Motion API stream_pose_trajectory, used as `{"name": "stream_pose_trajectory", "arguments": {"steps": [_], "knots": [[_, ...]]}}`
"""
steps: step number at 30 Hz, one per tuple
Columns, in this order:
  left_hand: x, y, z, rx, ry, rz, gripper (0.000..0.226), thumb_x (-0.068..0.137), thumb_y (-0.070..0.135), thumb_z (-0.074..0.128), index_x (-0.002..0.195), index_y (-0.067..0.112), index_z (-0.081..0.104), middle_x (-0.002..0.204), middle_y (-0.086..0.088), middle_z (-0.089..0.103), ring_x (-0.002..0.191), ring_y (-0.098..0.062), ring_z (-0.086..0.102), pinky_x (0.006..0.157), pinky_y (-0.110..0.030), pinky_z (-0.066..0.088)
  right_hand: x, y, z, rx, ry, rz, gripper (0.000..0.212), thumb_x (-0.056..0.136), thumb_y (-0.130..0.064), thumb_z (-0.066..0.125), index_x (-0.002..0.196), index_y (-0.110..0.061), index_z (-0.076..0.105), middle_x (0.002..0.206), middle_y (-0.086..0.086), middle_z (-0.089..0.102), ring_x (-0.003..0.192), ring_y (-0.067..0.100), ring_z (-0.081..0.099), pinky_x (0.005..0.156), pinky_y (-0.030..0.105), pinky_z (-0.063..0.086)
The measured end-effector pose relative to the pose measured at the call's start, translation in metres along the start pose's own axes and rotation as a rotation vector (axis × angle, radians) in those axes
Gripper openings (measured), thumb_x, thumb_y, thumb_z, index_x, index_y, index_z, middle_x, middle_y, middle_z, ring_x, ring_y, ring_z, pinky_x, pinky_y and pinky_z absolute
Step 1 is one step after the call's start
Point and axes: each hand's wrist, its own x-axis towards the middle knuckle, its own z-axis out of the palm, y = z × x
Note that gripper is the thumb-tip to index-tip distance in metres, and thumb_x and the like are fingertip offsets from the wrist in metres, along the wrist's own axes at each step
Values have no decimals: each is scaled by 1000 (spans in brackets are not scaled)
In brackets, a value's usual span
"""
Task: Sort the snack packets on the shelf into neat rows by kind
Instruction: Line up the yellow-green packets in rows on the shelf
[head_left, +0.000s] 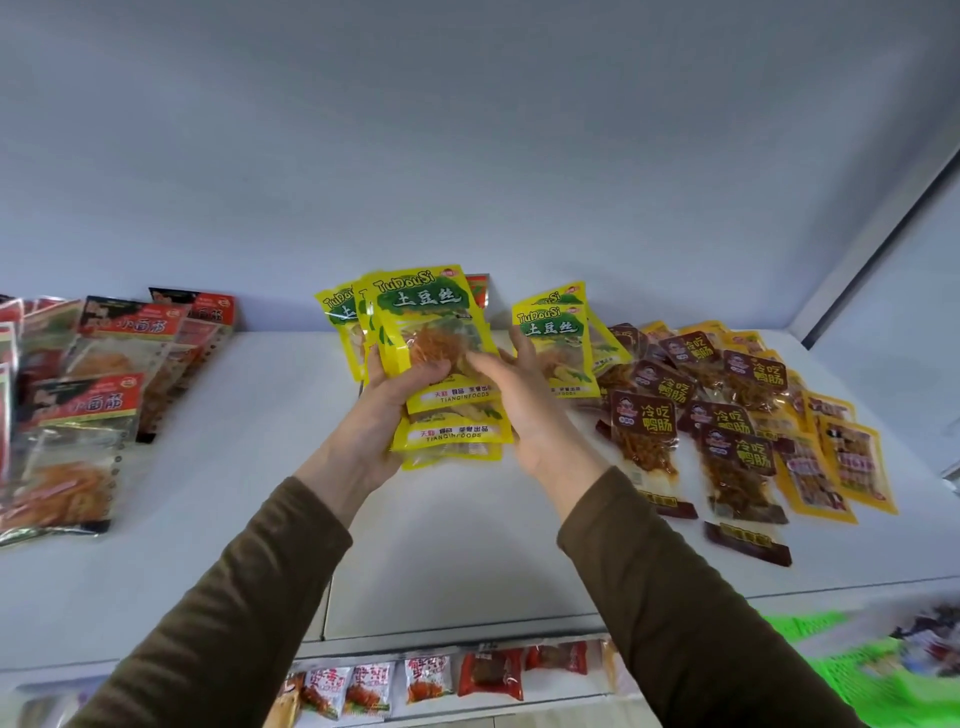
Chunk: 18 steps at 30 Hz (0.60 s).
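Entry, nearest item first.

1. Lower shelf (467, 644), its front lip closest to me: a row of small red and white packets (426, 675), not in hand.

2. Left hand (389, 400): I read it as gripping, fingers curled round the left side of the stack of yellow packets (441, 364), thumb across the clear window on the front.

3. Right hand (514, 400): fingers lie fairly straight against the stack's right edge and front, pressing rather than pinching. Whether the thumb wraps behind, I cannot tell.

4. The stack itself: held above the white upper shelf (249, 467), roughly mid-shelf, long axis running up and away from me, tops fanned unevenly, bottoms splayed below the palms.

5. Just beyond the right hand: a second pair of yellow packets (553, 332) propped upright, touching or nearly touching the right fingertips. The right hand is clearly the nearer one to it; my judgement is that gathering it falls to that hand.

6. Right, farther: a loose spread of dark brown packets (701, 405) over orange-yellow packets (841, 467), overlapping.

7. Left: red and black packets (88, 400) in rough rows, well apart from both hands.

8. Farthest: the pale back wall (467, 156).
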Motion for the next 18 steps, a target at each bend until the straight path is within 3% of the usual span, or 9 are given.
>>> {"name": "stream_pose_trajectory", "arguments": {"steps": [2,4,7,9,12,14,16,18], "knots": [[-1,5,-4,21,-4,36,68,86,9,73,145,26,45,127,-20,70,104,-43,72,74,-54,60,0,-5,6,-102,-59,52,86,88,-60,66,157,-40,18,149,-14,45,121,5,52,86,24,51],[-4,10,-7,22,12,71,70,86,6,74,145,25,41,123,-16,72,99,-40,74,71,-52,61,-1,-10,11,-308,-102,42,90,82,-81,53,155,-41,18,143,-27,44,111,-5,51,81,16,49],[-10,21,-15,16,89,126,73,81,4,78,139,23,38,114,-11,74,97,-38,75,67,-49,61,1,-11,22,-435,-194,80,109,61,-100,45,153,-49,18,146,-17,51,123,11,58,99,41,52],[-15,31,-27,43,163,154,70,77,6,81,131,20,39,110,-10,73,91,-34,76,64,-45,61,6,-8,34,-350,-275,117,112,53,-98,59,149,-50,26,141,-16,57,122,15,62,100,51,52],[-21,51,-54,101,244,151,66,77,11,79,131,16,41,113,-14,70,84,-30,77,59,-41,61,14,0,67,-253,-319,129,113,49,-80,81,147,-43,36,136,-11,62,119,19,64,100,51,53],[-24,69,-78,156,255,133,63,86,13,76,138,14,43,116,-13,73,87,-31,77,60,-41,62,20,7,95,-194,-317,140,110,53,-71,86,146,-37,37,130,-14,64,114,11,66,91,41,58],[-26,90,-104,256,241,106,66,84,25,79,141,23,47,117,-6,76,96,-30,77,70,-43,64,28,14,124,-153,-290,102,87,65,-62,85,135,-38,40,112,-25,63,103,-2,66,78,25,58],[-27,108,-126,386,250,83,74,76,36,82,141,28,48,122,-2,75,103,-27,76,85,-46,63,35,20,152,-156,-243,43,85,74,-54,83,143,-38,37,110,-24,57,109,0,60,84,19,50]]}}
